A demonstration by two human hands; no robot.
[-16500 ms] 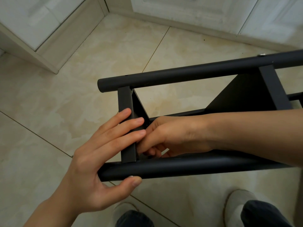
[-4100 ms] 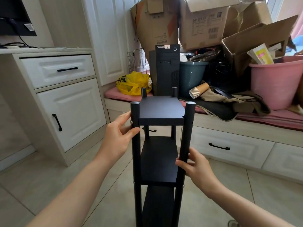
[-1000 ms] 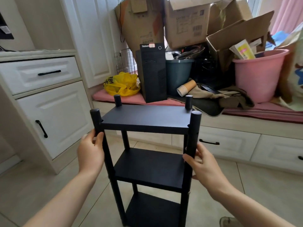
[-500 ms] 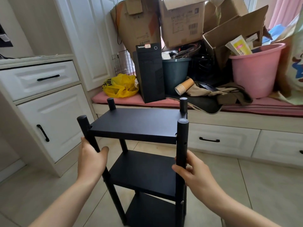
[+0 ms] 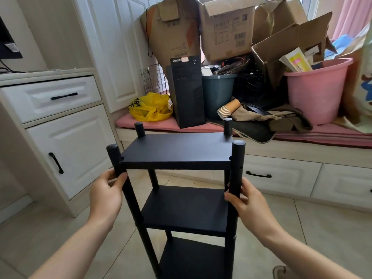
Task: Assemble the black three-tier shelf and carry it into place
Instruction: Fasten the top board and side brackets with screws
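Note:
The black three-tier shelf (image 5: pixel 177 151) stands upright in front of me, its long side facing me, with four round posts and three flat boards. My left hand (image 5: pixel 105 196) grips the near left post just below the top board. My right hand (image 5: pixel 246 202) grips the near right post at about the same height. The bottom of the shelf is cut off by the lower edge of the view, so I cannot tell whether it touches the tiled floor.
A white drawer cabinet (image 5: pixel 60 125) stands to the left. Behind the shelf runs a low bench with a pink cushion (image 5: pixel 330 133), holding a black computer tower (image 5: pixel 186 91), yellow bag (image 5: pixel 150 107), pink bucket (image 5: pixel 316 89) and cardboard boxes (image 5: pixel 227 27).
The shelf was lying on its side under my hands, then came upright and turned from narrow end to long side facing me. Over the last second both hands keep their grip on the near posts.

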